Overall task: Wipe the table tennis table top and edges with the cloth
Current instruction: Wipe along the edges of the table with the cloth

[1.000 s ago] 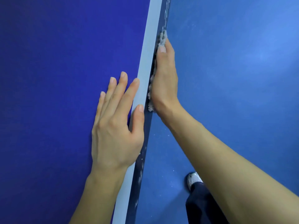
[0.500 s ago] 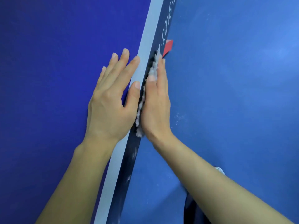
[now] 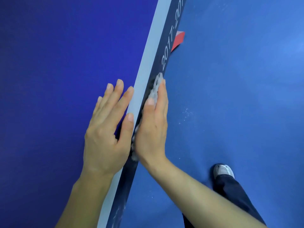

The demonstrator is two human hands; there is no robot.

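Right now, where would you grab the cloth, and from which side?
Probably the fluffy far end of the cloth, pinched from ahead of the right hand: that hand presses the rest flat against the table's side edge, leaving mainly that tip exposed.

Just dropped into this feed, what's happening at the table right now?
A person is wiping the table's dark side edge. The right hand presses a grey cloth flat against that edge with straight fingers, just below the white printed numbers. The left hand rests flat on the blue table top, alongside the white border line. White smudges show lower on the edge, nearer the person, so that stretch may need another pass.
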